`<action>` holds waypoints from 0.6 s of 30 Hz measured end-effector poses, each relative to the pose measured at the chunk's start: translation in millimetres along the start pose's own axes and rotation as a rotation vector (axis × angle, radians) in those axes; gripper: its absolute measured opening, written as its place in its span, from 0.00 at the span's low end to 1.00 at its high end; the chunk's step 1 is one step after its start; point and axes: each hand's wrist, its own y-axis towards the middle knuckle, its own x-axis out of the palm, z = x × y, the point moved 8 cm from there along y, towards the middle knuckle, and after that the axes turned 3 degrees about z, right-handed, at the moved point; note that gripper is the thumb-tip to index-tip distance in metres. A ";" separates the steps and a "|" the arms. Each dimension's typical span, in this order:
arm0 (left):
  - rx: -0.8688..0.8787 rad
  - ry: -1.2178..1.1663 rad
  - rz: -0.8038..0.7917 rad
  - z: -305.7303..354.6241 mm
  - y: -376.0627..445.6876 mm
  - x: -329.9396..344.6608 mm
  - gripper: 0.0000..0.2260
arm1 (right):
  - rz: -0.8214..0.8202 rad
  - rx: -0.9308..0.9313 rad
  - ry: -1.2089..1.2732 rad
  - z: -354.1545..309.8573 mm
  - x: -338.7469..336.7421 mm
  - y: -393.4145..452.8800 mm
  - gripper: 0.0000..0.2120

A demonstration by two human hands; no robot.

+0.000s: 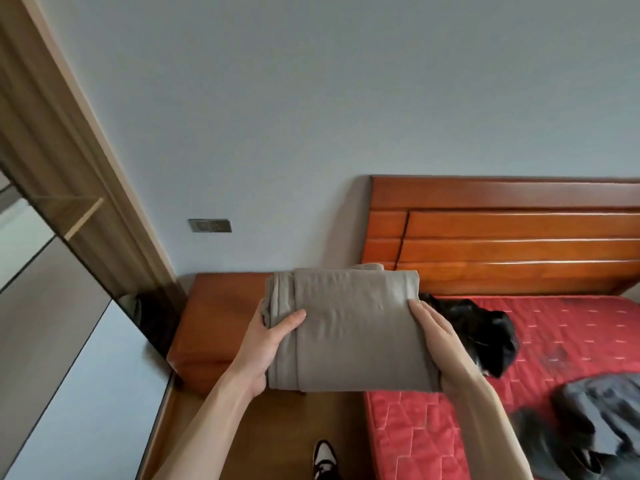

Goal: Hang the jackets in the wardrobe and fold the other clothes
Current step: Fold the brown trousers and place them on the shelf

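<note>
A folded taupe garment is held up in the air between both hands, above the gap between the bedside cabinet and the bed. My left hand grips its left edge, thumb on top. My right hand grips its right edge. A crumpled black garment lies on the red mattress just right of my right hand. A dark grey garment lies in a heap at the mattress's near right. The open wardrobe stands at the left, with a shelf and dark clothes low inside.
An orange-brown bedside cabinet sits between wardrobe and bed. The wooden headboard runs along the wall. A sliding wardrobe door fills the lower left. My shoe stands on the wooden floor.
</note>
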 end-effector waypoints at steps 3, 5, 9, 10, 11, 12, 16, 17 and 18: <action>0.018 -0.008 0.079 13.7 24.0 -25.8 0.28 | -0.172 -0.029 -0.044 -14.1 41.2 29.6 0.11; 0.032 -0.025 0.133 27.0 38.7 -38.9 0.25 | -0.247 -0.035 -0.045 -23.3 65.8 53.1 0.11; 0.052 -0.027 0.251 59.1 69.0 -63.4 0.24 | -0.347 -0.036 -0.032 -50.7 111.7 101.9 0.14; 0.050 -0.030 0.283 66.8 75.4 -69.4 0.26 | -0.371 -0.036 -0.031 -57.2 123.2 114.5 0.14; 0.053 -0.033 0.314 72.2 83.5 -77.3 0.28 | -0.398 -0.036 -0.029 -63.2 135.7 127.9 0.14; 0.059 -0.035 0.344 80.0 89.1 -83.0 0.29 | -0.423 -0.036 -0.029 -69.3 148.5 139.9 0.15; 0.065 -0.069 0.458 98.9 107.6 -111.2 0.33 | -0.536 -0.018 -0.041 -84.7 204.9 178.2 0.16; 0.069 -0.068 0.491 102.1 109.2 -119.0 0.31 | -0.556 -0.013 -0.041 -87.1 218.3 185.1 0.16; 0.072 -0.068 0.534 106.7 107.7 -125.8 0.29 | -0.572 -0.010 -0.041 -89.2 231.4 191.0 0.16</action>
